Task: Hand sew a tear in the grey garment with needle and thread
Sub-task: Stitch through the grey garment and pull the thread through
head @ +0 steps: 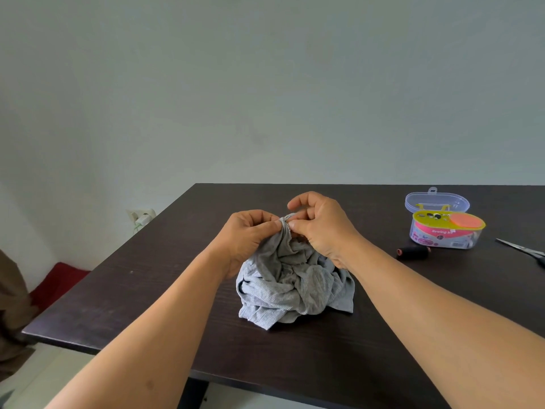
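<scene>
Dark wooden table [147, 290] against pale grey-blue wall [265, 84] — wall socket [141, 216] at left.

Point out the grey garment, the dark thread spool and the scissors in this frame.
grey garment [295, 284]: head view, on the bunched folds on the table.
dark thread spool [413, 252]: head view, on its dark wound middle.
scissors [519, 247]: head view, on the blades.

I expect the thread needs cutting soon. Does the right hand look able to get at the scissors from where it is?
Probably yes: the scissors lie uncovered on the table to the right, but the right hand is pinching the grey garment.
</scene>
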The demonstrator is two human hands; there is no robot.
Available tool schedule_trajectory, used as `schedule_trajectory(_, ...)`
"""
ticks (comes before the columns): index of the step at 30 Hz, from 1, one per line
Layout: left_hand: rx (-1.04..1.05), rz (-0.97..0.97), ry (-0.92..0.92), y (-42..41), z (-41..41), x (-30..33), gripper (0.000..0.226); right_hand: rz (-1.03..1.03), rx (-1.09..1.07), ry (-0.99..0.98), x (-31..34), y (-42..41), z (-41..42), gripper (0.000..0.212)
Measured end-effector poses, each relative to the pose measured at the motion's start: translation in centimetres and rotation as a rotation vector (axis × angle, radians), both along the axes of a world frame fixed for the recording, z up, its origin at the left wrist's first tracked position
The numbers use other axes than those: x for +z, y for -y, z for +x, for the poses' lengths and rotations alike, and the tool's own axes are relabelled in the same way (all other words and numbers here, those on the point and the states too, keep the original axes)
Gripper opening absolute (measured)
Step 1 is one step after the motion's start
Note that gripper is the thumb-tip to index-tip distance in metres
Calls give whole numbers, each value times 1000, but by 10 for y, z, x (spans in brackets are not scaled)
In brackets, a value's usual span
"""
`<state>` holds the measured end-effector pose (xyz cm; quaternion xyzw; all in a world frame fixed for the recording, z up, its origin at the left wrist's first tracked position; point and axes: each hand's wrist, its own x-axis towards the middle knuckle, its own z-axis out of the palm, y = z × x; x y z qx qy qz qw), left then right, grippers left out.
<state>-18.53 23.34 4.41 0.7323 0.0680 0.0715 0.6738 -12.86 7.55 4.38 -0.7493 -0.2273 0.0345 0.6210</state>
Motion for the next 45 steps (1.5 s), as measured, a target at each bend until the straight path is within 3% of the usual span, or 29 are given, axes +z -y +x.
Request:
schedule_trajectory(12, 29, 41, 45, 0, -1, 5, 10, -31, -58, 115, 5, -4, 1, 17)
schedule_trajectory(17, 61, 108, 39, -3, 3, 5, 9, -179, -3, 274, 10, -7, -2, 10)
schedule_trajectory(23, 51, 147, 14, -4, 3, 5, 10, -211, 6, 300, 14, -12, -2, 12)
schedule_trajectory(28, 105, 264, 19, -8, 7, 1, 12, -41, -32, 217, 27, -14, -2, 13)
schedule_trajectory(32, 107, 236, 18, -13, 7, 0, 12, 112, 84, 97, 40, -10, 2, 9)
schedule_trajectory(37, 110, 282, 31, -15, 5, 0, 9, 179, 107, 14, 55, -2, 1, 3)
schedule_trajectory(40, 134, 316, 37, -16, 5, 0, 10, 226, 96, -56, 58, 0, 5, 10)
schedule_trajectory(42, 134, 310, 36, -17, 5, -1, 10, 136, 55, -7, 56, 1, 9, 7)
schedule_trajectory(45, 130, 312, 28, -17, 5, 1, 12, -160, 26, 161, 52, 2, 11, 6)
